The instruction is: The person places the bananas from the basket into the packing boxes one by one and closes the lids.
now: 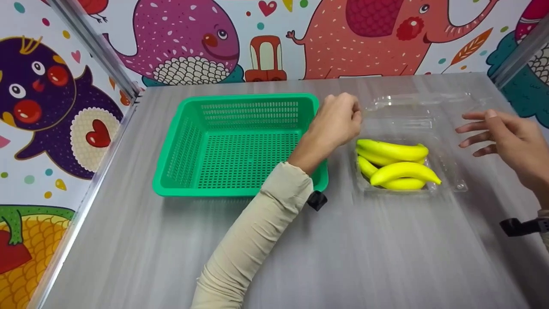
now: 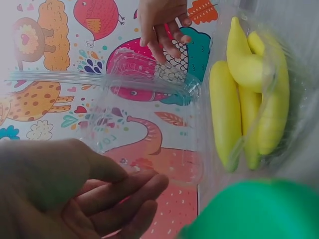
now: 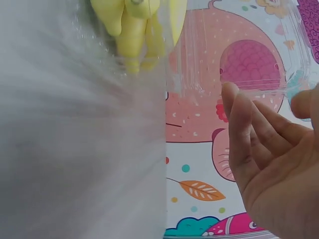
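Observation:
Several yellow bananas (image 1: 405, 171) lie in the base of a clear plastic clamshell box (image 1: 461, 186). Its transparent lid (image 2: 192, 129) is raised at the far side, and the wall pictures show through it. My left hand (image 1: 336, 120) hovers by the lid's left edge with fingers loosely bent; in the left wrist view the thumb lies close to the index finger, and no object shows between them. Off the box's right side is my right hand (image 1: 512, 137), fingers spread and relaxed. Its fingertips (image 3: 229, 89) overlap the lid's edge in the right wrist view.
Left of the box stands a green plastic basket (image 1: 240, 98) with slotted sides and bottom; my left forearm crosses its right front corner. The grey wood-grain table (image 1: 364, 253) meets walls printed with cartoon animals (image 1: 188, 38) at the back and left.

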The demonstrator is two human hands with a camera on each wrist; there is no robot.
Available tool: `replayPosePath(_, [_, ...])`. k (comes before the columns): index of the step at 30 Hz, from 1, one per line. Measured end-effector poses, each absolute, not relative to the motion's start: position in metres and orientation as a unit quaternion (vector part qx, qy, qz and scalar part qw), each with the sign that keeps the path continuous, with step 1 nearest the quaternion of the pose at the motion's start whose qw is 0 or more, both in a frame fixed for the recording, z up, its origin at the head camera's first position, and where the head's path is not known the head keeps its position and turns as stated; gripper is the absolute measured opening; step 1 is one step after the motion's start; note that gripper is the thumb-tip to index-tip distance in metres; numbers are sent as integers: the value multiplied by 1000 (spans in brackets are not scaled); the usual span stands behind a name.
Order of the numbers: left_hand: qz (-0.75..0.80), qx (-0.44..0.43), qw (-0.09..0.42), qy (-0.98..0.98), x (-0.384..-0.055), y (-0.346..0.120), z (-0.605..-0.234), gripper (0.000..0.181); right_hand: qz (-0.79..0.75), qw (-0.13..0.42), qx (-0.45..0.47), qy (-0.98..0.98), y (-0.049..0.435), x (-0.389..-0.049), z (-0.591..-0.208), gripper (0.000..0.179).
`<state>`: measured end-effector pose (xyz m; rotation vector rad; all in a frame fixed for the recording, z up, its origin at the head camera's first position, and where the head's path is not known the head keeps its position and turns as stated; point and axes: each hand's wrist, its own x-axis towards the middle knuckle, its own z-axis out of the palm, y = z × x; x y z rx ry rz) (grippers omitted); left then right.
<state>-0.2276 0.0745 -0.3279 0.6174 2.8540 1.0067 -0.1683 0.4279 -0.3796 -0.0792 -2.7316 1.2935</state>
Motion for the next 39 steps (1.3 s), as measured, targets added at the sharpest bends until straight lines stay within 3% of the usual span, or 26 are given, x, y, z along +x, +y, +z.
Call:
replayPosePath(15, [370, 201, 100, 901, -210, 71, -328, 28, 472, 20, -76, -878, 434, -151, -388, 68])
replayPosePath(23, [340, 211, 161, 902, -202, 66, -331, 32, 500, -2, -78, -862, 436, -134, -396, 48])
replayPosePath(27, [289, 218, 160, 918, -194, 71, -335, 38, 493, -3, -58, -868, 434, -128, -401, 30])
replayPosePath(34, [248, 237, 144, 928, -181, 78, -347, 12, 438, -12, -40, -898, 432, -120, -417, 30])
replayPosePath(39, [239, 233, 151, 930, -174, 79, -352, 12, 437, -21, -46, -898, 430, -116, -423, 34])
